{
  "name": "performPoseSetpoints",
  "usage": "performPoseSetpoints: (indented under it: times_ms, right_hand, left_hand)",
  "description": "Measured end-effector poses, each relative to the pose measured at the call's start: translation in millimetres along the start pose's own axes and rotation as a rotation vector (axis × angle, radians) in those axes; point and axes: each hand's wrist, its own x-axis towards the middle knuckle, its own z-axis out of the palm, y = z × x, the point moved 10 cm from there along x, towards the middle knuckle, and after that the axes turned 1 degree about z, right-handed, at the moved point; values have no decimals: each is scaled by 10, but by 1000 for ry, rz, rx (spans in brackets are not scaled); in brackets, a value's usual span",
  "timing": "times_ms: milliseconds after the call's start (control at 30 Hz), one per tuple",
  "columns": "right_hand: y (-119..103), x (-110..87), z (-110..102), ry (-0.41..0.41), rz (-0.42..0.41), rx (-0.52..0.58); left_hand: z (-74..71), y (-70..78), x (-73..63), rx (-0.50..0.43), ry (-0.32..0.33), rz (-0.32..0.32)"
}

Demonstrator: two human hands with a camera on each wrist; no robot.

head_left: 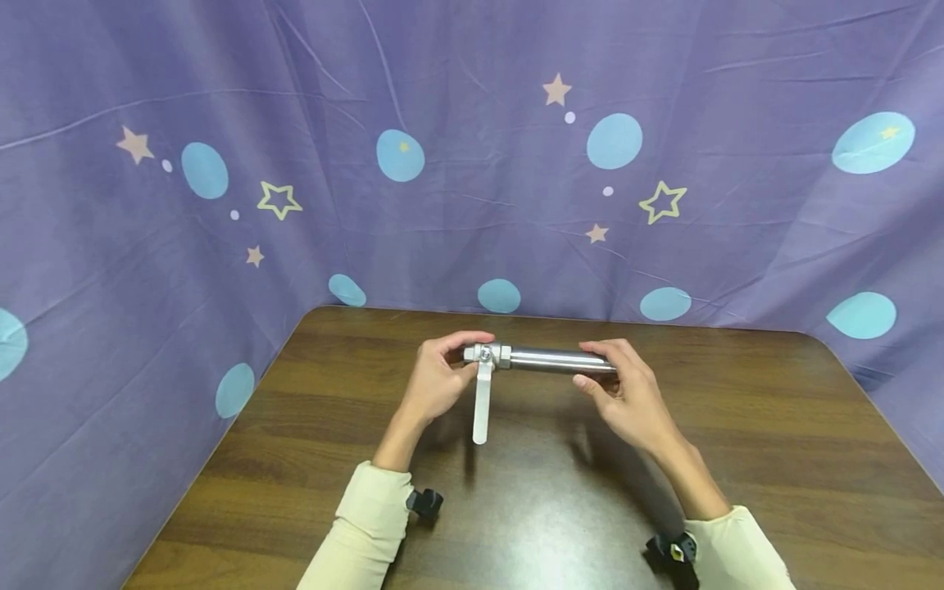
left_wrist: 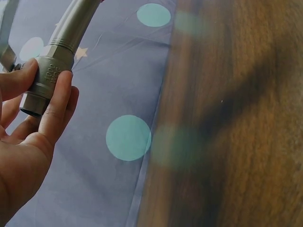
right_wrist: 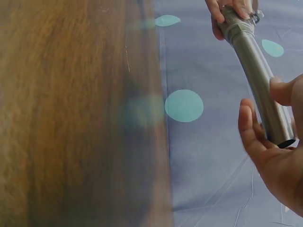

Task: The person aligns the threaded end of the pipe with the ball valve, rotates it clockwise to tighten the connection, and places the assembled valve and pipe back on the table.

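A steel ball valve [head_left: 496,356] with a long flat lever [head_left: 482,406] is joined to a shiny metal pipe [head_left: 553,360]. Both are held level above the table, and the lever points toward the near side. My left hand [head_left: 435,378] pinches the valve body between thumb and fingers, near its hex end [left_wrist: 35,102]. At the pipe's other end, my right hand [head_left: 636,401] has its fingers round the tube, with the thumb [right_wrist: 282,91] on the opposite side. The pipe's open end shows a dark bore in the right wrist view.
The brown wooden table [head_left: 310,459] lies under both hands and carries their shadows. A purple curtain [head_left: 472,221] with stars and blue dots hangs along its back and sides. Black straps with small devices [head_left: 425,503] sit at both cuffs.
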Motion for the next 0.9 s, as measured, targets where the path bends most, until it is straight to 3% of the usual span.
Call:
performPoseSetpoints:
  times_ms: [200, 900]
  right_hand:
    - [-3, 2, -19, 18, 31, 23]
    - [-36, 1, 4, 11, -25, 2]
  left_hand:
    - [-35, 6, 1, 12, 17, 10]
    - [-10, -6, 4, 20, 5, 4]
